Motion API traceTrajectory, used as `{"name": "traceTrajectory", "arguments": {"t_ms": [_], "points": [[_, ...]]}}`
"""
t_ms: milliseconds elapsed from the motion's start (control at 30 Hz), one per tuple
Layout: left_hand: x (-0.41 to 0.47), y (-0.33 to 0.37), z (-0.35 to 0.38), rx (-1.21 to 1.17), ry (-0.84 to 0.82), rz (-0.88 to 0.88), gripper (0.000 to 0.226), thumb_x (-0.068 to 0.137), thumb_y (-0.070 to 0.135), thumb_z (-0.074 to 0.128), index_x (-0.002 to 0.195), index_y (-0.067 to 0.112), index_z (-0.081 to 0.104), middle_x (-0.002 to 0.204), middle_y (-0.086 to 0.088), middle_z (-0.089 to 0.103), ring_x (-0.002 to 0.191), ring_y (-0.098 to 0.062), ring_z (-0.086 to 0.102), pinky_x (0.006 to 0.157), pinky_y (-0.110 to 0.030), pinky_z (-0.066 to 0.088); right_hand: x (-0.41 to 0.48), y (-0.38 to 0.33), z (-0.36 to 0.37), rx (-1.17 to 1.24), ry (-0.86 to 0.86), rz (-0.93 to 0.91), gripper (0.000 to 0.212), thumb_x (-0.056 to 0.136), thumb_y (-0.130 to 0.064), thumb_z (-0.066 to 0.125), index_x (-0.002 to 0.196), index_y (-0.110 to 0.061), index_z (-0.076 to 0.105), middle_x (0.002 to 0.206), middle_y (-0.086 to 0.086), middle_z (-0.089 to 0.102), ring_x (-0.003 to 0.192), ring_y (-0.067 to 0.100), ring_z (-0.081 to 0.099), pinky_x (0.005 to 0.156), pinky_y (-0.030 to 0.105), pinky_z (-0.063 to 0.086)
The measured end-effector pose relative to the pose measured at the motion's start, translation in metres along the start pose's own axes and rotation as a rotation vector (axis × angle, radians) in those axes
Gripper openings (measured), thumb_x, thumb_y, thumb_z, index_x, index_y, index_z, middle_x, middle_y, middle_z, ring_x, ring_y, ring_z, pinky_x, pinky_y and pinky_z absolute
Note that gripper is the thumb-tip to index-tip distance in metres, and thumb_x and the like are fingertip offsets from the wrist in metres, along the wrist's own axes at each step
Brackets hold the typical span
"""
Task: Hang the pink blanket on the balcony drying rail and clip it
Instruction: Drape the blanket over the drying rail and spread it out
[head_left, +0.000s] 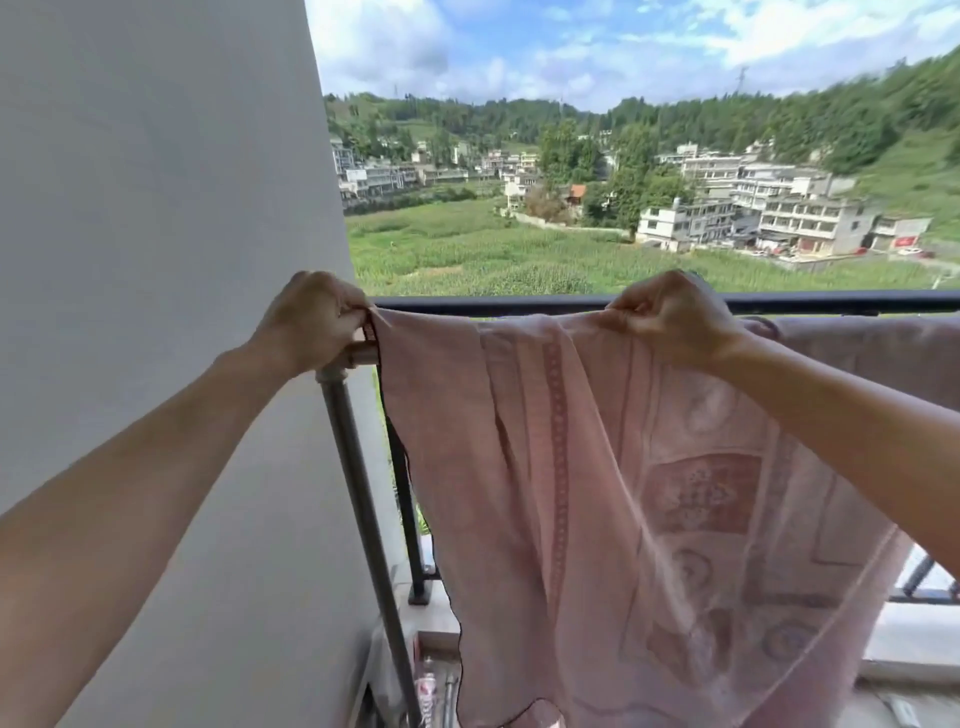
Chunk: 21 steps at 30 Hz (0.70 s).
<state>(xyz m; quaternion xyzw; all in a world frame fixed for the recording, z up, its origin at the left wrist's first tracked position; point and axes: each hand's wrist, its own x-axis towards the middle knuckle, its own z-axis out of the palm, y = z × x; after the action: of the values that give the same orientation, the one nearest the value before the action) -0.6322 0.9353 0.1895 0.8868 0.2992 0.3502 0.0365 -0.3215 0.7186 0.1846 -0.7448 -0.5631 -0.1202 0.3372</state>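
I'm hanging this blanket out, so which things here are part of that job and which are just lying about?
For the job: pink patterned blanket; grey metal pipe drying rail; left hand and right hand, both pinching the blanket's top edge.

Just there: black balcony railing behind; plastic bottle with red-and-white label low down; white wall.

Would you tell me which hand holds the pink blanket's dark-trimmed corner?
The left hand, nearest the wall; the right hand pinches the blanket's top edge farther along.
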Motion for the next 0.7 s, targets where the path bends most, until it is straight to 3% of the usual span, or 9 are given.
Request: {"name": "traceTrajectory", "arguments": {"t_ms": [133, 200, 300, 367, 433, 533, 600, 667, 700], "points": [[0.001, -0.015, -0.01, 0.109, -0.1, -0.207, 0.018, 0.082, 0.016, 0.058, 0.076, 0.02, 0.074, 0.072, -0.007, 0.068, 0.08, -0.032, 0.063, 0.076, -0.04, 0.053, 0.005, 0.019, -0.019, -0.13, 0.166, 0.128, 0.023, 0.086, -0.045, 0.068, 0.079, -0.024, 0.075, 0.072, -0.007, 0.067, 0.075, 0.022, 0.064, 0.064, 0.028, 0.043], [0.003, -0.003, -0.003, 0.138, -0.133, -0.249, 0.022, 0.08, 0.012, 0.052, 0.071, 0.023, 0.069, 0.077, -0.006, 0.067, 0.084, -0.032, 0.061, 0.077, -0.04, 0.052, 0.004, 0.014, -0.017, -0.143, 0.063, 0.144, 0.022, 0.087, -0.044, 0.068, 0.077, -0.025, 0.074, 0.073, -0.008, 0.068, 0.077, 0.02, 0.064, 0.066, 0.029, 0.045], [-0.001, 0.005, 0.004, -0.015, -0.125, -0.331, 0.026, 0.084, 0.011, 0.049, 0.086, 0.02, 0.073, 0.083, -0.003, 0.066, 0.081, -0.022, 0.06, 0.078, -0.035, 0.051, -0.007, -0.001, -0.012, -0.03, -0.123, 0.049, 0.019, 0.086, -0.042, 0.069, 0.092, -0.026, 0.076, 0.084, -0.009, 0.071, 0.081, 0.014, 0.066, 0.073, 0.031, 0.053], [-0.011, 0.015, 0.01, -0.17, -0.208, -0.296, 0.026, 0.087, 0.021, 0.048, 0.078, 0.009, 0.069, 0.073, -0.003, 0.058, 0.065, -0.016, 0.05, 0.063, -0.03, 0.043, -0.015, -0.003, -0.009, -0.062, -0.11, -0.013, 0.018, 0.084, -0.037, 0.073, 0.096, -0.024, 0.077, 0.087, -0.007, 0.073, 0.081, 0.014, 0.067, 0.074, 0.031, 0.053], [-0.02, 0.025, 0.019, -0.147, -0.224, -0.191, 0.027, 0.088, 0.03, 0.058, 0.075, 0.01, 0.069, 0.074, -0.007, 0.062, 0.068, -0.018, 0.055, 0.065, -0.033, 0.043, -0.02, -0.004, -0.005, -0.099, -0.015, -0.048, 0.014, 0.084, -0.029, 0.073, 0.096, -0.022, 0.078, 0.088, -0.003, 0.076, 0.08, 0.017, 0.068, 0.073, 0.032, 0.055], [-0.023, 0.02, 0.011, -0.073, 0.006, -0.089, 0.015, 0.089, 0.018, 0.066, 0.095, 0.008, 0.077, 0.088, -0.01, 0.073, 0.083, -0.02, 0.065, 0.075, -0.027, 0.046, -0.023, -0.006, -0.004, -0.048, 0.126, -0.069, 0.013, 0.085, -0.029, 0.071, 0.095, -0.022, 0.078, 0.094, -0.003, 0.076, 0.084, 0.012, 0.067, 0.076, 0.031, 0.053], [-0.029, 0.019, -0.004, -0.084, 0.162, -0.064, 0.017, 0.09, 0.014, 0.064, 0.097, 0.003, 0.075, 0.086, -0.011, 0.073, 0.077, -0.009, 0.063, 0.074, -0.023, 0.048, -0.025, -0.011, -0.009, 0.06, 0.24, -0.091, 0.015, 0.085, -0.031, 0.071, 0.095, -0.022, 0.078, 0.092, -0.007, 0.075, 0.082, 0.006, 0.064, 0.075, 0.027, 0.05], [-0.041, 0.022, -0.021, -0.138, 0.349, -0.043, 0.019, 0.092, 0.015, 0.058, 0.095, 0.003, 0.073, 0.077, 0.0, 0.068, 0.067, 0.007, 0.056, 0.068, -0.016, 0.047, -0.029, -0.023, -0.015, 0.232, 0.349, -0.148, 0.014, 0.085, -0.031, 0.071, 0.095, -0.023, 0.077, 0.086, -0.019, 0.071, 0.081, 0.0, 0.064, 0.075, 0.025, 0.053], [-0.049, 0.026, -0.027, -0.183, 0.429, -0.044, 0.02, 0.093, 0.016, 0.055, 0.095, 0.005, 0.071, 0.074, 0.007, 0.063, 0.066, 0.006, 0.054, 0.065, -0.015, 0.044, -0.033, -0.03, -0.019, 0.326, 0.388, -0.186, 0.012, 0.086, -0.029, 0.072, 0.095, -0.023, 0.076, 0.081, -0.024, 0.069, 0.08, -0.004, 0.063, 0.073, 0.019, 0.052]]}}
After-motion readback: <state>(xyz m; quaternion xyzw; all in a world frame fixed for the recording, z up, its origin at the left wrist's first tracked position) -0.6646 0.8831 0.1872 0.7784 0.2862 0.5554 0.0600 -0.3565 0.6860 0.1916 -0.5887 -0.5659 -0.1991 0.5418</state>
